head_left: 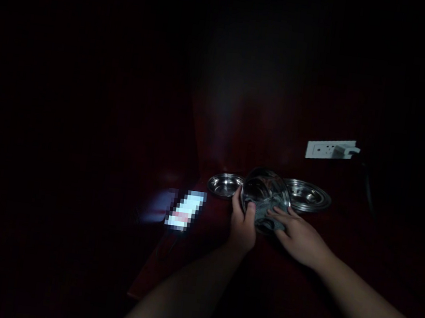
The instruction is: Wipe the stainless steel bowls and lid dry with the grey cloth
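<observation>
Gripping the tilted, shiny metal bowl (263, 185) at its left side with the left hand (242, 231), and holding a grey cloth (265, 215) pressed against its lower inside with the right hand (299, 238). Raised between a small metal dish (214, 184) and a wider metal dish (319, 200), overlapping both in view. Bounded leftward by the red tabletop (146, 279)'s edge, near a lit phone (186, 210); too dark at right to judge room.

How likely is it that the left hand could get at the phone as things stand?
Probably yes, but the left hand looks occupied gripping the tilted metal bowl, so it would likely have to let go first. The phone lies to that hand's left, and no object shows between them.
</observation>
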{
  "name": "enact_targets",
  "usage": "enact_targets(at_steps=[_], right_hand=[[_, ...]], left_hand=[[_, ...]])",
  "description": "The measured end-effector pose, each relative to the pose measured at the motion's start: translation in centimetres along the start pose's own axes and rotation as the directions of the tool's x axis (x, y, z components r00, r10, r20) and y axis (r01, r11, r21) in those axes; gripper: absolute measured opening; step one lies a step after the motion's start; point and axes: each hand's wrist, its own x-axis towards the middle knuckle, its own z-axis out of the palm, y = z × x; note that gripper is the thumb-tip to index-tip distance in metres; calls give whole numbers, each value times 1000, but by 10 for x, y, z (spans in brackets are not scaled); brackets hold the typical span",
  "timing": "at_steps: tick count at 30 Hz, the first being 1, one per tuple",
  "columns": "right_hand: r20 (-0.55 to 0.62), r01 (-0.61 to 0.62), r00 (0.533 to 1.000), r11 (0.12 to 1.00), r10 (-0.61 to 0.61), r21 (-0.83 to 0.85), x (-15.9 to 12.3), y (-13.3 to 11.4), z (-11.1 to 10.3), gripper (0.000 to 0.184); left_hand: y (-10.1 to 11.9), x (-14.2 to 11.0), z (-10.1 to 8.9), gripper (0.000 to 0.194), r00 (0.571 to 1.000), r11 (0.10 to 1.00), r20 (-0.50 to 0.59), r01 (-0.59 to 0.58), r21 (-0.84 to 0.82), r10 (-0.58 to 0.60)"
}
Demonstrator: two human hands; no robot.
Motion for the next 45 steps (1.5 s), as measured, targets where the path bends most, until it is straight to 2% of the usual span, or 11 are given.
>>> enact_targets(at_steps=[8, 12, 15, 20, 25, 28, 32, 35, 38, 42, 45], right_hand=[[-27, 0, 1000, 874, 15, 486, 0, -10, 8, 30], [31, -57, 998, 713, 50, 699, 1, -16, 3, 31], [39, -126, 985, 547, 167, 828, 2, -17, 3, 33], [14, -160, 877, 265, 481, 951, 7, -14, 6, 36], [-1, -131, 707, 132, 707, 983, 11, -5, -2, 29], [-84, -45, 618, 142, 782, 989, 12, 3, -6, 29], [-297, 62, 564, 318, 770, 946, 14, 13, -7, 35], [-433, 73, 581, 486, 689, 871, 13, 12, -6, 41], [-448, 19, 648, 574, 616, 818, 11, 5, -5, 39], [-404, -18, 737, 613, 542, 790, 8, -5, -3, 33], [-393, -10, 706, 562, 590, 827, 10, -3, -2, 33]], left_hand=[[4, -1, -1, 64, 997, 998, 55, -46, -33, 48], [4, 0, -2, 63, 995, 997, 80, -62, -44, 66], [5, -1, -3, 58, 991, 998, 112, -66, -21, 68], [5, -3, -5, 54, 985, 998, 159, -67, -11, 68], [3, -1, -5, 52, 986, 997, 147, -81, -4, 80], [2, 0, -4, 50, 987, 997, 138, -76, -15, 78], [2, 0, -3, 48, 991, 998, 112, -68, -18, 69], [1, 0, -4, 49, 990, 998, 123, -70, -8, 70], [0, 1, -5, 49, 987, 996, 135, -84, -6, 84], [-1, 1, -5, 50, 986, 997, 145, -79, -20, 81], [0, 1, -5, 51, 986, 997, 147, -76, -21, 78]])
